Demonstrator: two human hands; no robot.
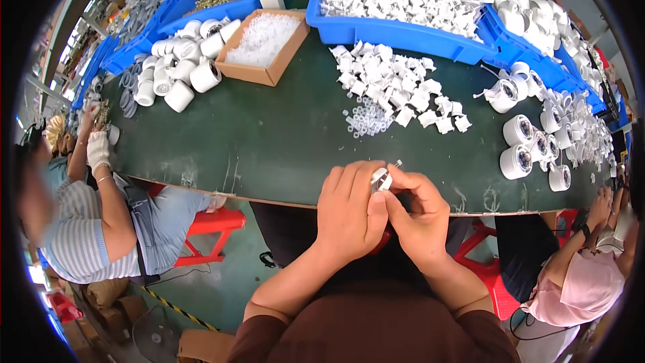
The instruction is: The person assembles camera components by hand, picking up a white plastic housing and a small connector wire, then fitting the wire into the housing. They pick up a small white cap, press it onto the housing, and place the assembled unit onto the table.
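Close together at the near edge of the table, my two hands meet over a small white plastic part (381,181). My left hand (346,212) is closed around it, its fingers hiding most of the part. From the other side, thumb and forefinger of my right hand (421,214) pinch at it. A tiny pale piece (398,163) shows by the right fingertips; its kind is too small to make out. Beyond my hands lie a pile of small clear plastic rings (367,118) and a heap of white plastic fittings (386,77).
A blue bin (403,31) heaped with white fittings stands at the back. A cardboard box (269,74) holds small clear pieces, beside white cylindrical housings (179,96). More round housings (516,162) stand at right. Co-workers sit at left (94,222) and right (578,269).
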